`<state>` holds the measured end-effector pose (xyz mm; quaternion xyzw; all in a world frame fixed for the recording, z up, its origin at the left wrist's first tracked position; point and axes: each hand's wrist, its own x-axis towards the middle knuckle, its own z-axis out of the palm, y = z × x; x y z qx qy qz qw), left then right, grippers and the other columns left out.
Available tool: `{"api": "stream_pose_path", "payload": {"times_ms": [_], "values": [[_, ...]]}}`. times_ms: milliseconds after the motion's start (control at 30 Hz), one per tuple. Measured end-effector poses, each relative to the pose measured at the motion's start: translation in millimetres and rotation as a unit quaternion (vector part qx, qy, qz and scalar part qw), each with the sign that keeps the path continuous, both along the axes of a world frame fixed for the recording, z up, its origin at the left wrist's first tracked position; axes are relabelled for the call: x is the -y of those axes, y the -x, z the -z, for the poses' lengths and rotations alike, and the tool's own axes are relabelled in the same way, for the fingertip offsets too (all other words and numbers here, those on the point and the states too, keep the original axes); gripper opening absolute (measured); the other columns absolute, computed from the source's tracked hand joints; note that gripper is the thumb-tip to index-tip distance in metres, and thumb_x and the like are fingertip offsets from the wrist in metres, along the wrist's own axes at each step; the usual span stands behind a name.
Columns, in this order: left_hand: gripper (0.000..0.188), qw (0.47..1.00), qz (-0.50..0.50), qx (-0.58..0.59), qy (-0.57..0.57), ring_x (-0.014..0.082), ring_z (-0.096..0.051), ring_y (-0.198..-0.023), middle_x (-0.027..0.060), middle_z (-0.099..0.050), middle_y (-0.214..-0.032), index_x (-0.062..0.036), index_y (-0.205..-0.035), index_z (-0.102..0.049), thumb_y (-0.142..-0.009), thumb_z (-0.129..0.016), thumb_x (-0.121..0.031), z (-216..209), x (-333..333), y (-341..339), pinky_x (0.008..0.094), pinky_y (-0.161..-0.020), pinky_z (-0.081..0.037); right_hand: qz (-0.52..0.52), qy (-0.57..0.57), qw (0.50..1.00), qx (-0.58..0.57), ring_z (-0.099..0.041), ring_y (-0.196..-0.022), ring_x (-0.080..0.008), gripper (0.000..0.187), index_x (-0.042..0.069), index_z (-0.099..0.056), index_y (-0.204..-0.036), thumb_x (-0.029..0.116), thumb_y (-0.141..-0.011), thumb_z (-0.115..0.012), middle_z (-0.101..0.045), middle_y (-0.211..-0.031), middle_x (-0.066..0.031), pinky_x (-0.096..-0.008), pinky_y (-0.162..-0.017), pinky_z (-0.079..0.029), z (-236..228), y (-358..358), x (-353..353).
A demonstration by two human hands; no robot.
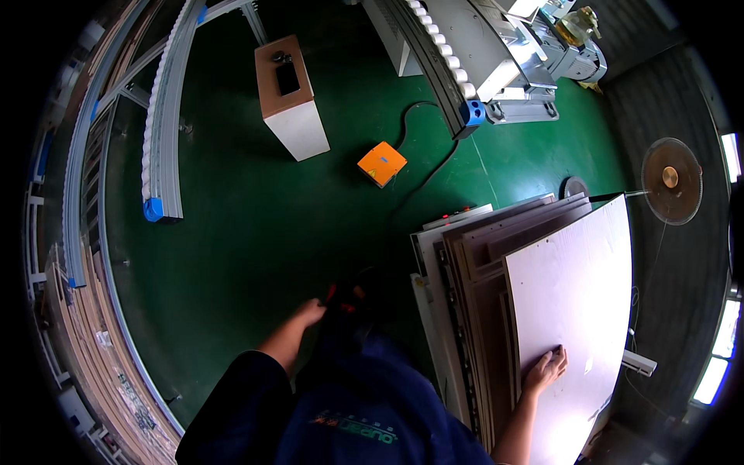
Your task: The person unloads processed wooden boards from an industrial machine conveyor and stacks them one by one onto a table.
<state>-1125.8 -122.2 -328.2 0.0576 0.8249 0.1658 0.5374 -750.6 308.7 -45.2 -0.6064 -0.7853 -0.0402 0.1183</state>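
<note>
My right hand [545,372] rests on the broad face of a pale board [581,287], fingers stretched out and lying against it. That board is the outermost of a stack of panels [484,267] leaning on edge at my right; several have brown faces or edges. My left hand [311,312] hangs at my left side, away from the stack, with its fingers curled. Something dark with red bits shows beside those fingers, too dim to make out, and whether the hand holds it is partly hidden.
An orange box [382,163] with a dark cable lies on the green floor ahead. Beyond stands a white cabinet with a brown top [277,101]. Roller conveyors [164,132] line the left; another roller rail [446,58] ends ahead right. A round disc [671,181] hangs by the right wall.
</note>
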Motion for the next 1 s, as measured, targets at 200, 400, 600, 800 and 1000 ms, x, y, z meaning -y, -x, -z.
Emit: {"api": "stream_pose_path", "payload": {"times_ms": [200,400,600,800,1000], "values": [[0.035,0.993,0.03,-0.071,-0.088,0.0332,-0.06,-0.1,0.0185,-0.064,-0.103,-0.0045,-0.101,-0.062,-0.083,-0.058,-0.034,-51,-96,56,0.0406,-0.084,-0.047,0.024,-0.019,0.999,-0.02,-0.04,-0.122,-0.0345,0.042,0.003,-0.049,-0.126,0.027,-0.092,-0.045,-0.047,-0.129,-0.0179,-0.0455,-0.104,-0.027,10,-7,1],[0.031,0.981,0.024,-0.12,-0.15,0.0317,-0.06,-0.098,0.0152,-0.065,-0.1,-0.0069,-0.097,-0.061,-0.083,-0.058,-0.034,-67,-132,92,0.0408,-0.083,-0.048,0.017,-0.023,0.998,-0.055,-0.041,-0.122,-0.0343,0.039,0.003,-0.052,-0.123,0.024,-0.09,-0.049,-0.048,-0.13,-0.0159,-0.0434,-0.104,-0.029,2,5,3],[0.03,0.982,0.02,-0.134,-0.132,0.033,-0.061,-0.095,0.0164,-0.065,-0.099,-0.0075,-0.097,-0.062,-0.081,-0.057,-0.033,-68,-109,60,0.0413,-0.081,-0.049,0.038,-0.014,0.997,-0.07,-0.041,-0.122,-0.0342,0.039,0.004,-0.052,-0.124,0.022,-0.089,-0.05,-0.048,-0.131,-0.0161,-0.0433,-0.105,-0.029,-4,14,7],[0.028,0.983,0.118,-0.105,-0.089,0.0313,-0.065,-0.081,0.0201,-0.067,-0.087,-0.0045,-0.082,-0.07,-0.076,-0.06,-0.03,-89,-57,-21,0.0419,-0.072,-0.051,0.033,-0.006,0.996,-0.077,-0.04,-0.123,-0.0339,0.039,0.005,-0.052,-0.124,0.022,-0.088,-0.051,-0.047,-0.132,-0.0163,-0.0439,-0.104,-0.03,0,8,3],[0.039,0.988,0.066,-0.113,-0.086,0.0322,-0.061,-0.101,0.0191,-0.064,-0.106,-0.0046,-0.104,-0.064,-0.082,-0.06,-0.036,-104,-21,-47,0.0403,-0.086,-0.047,0.06,0.008,0.996,-0.067,-0.039,-0.124,-0.0328,0.042,0.005,-0.05,-0.126,0.023,-0.088,-0.049,-0.046,-0.134,-0.0128,-0.0449,-0.103,-0.03,-7,6,10]]}}
